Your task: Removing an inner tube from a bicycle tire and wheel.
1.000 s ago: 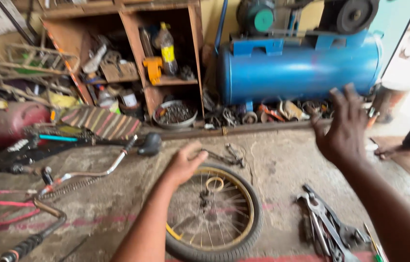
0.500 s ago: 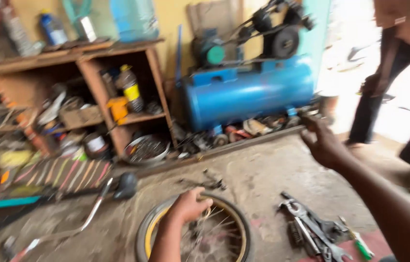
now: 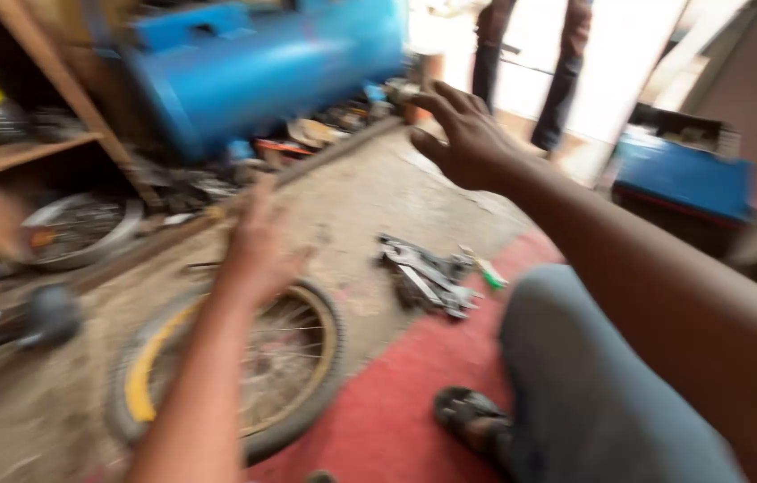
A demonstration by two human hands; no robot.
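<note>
Mid-reach on a workshop floor, nothing gripped. Left hand [image 3: 258, 246] open and blurred, fingers up, hovering just above the top edge of a bicycle wheel [image 3: 323, 358] lying flat on the concrete; touching the tyre or just clear of it, impossible to tell through the blur. Right hand [image 3: 463, 134] open too, fingers spread and slightly curled, held high and far forward, empty, well apart from the wheel.

Below and between the two hands, a heap of spanners and pliers [image 3: 428, 277] at the edge of a red mat [image 3: 396, 420]. Under the right forearm, a bent knee in grey trousers [image 3: 593, 385] and a sandalled foot [image 3: 472, 420] on the mat. Beyond the left hand, a blue compressor tank [image 3: 253, 63], a litter of parts along its foot, and a wooden shelf [image 3: 29, 152] with a second bare rim [image 3: 74, 228] propped beneath it. Past the right fingertips, the legs of another person [image 3: 531, 63] standing in a bright doorway. Off to the right of that arm, a blue box [image 3: 683, 174].

By the look of it, a moment between holds rather than work on the spokes: wheel down and at rest, tools untouched. For any grip on the wheel, only a short drop of the left hand onto the tyre directly beneath; for the right, a long pull back and down, with the tool heap nearer its path than the rim.
</note>
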